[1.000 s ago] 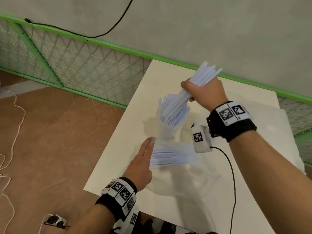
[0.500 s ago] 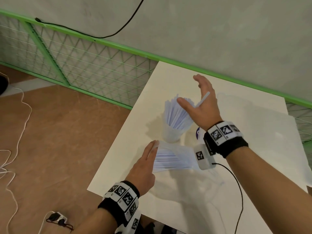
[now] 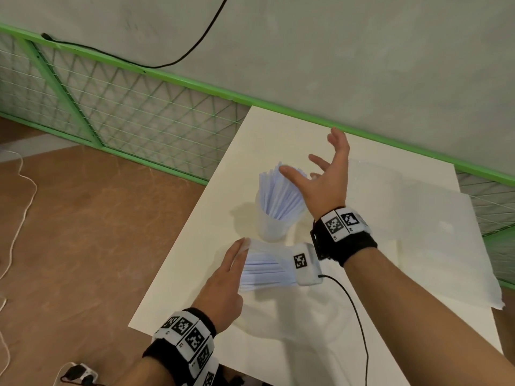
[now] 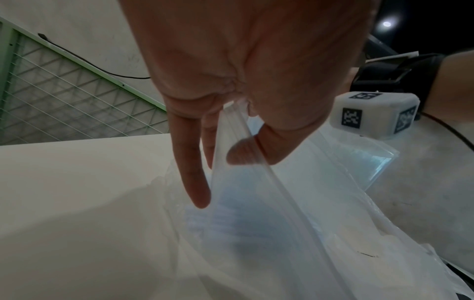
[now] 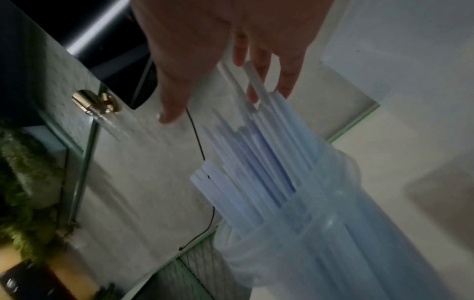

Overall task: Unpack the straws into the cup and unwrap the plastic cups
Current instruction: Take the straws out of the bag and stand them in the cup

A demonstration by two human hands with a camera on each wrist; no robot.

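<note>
A clear plastic cup [image 3: 270,228] stands on the white table [image 3: 195,274], packed with pale blue straws [image 3: 281,196] that lean left. Just above their tops hovers my right hand [image 3: 320,174], fingers spread and gripping nothing. In the right wrist view its fingertips [image 5: 284,91] brush the upper ends of the straws [image 5: 256,162], and one straw sticks up between two fingers. In front of the cup lies a clear zip bag [image 3: 267,271] with more straws inside. My left hand [image 3: 237,254] pinches the bag's [image 4: 256,213] zip edge between thumb [image 4: 243,150] and fingers.
A large white translucent sheet [image 3: 418,232] covers the right part of the table. A green mesh fence [image 3: 139,121] runs behind the table and to its left. The table's left edge drops to a brown floor [image 3: 69,232] with loose cables.
My right hand lowered a fistful of straws into the cup, let go of them and spread its fingers. The left hand kept its hold on the bag.
</note>
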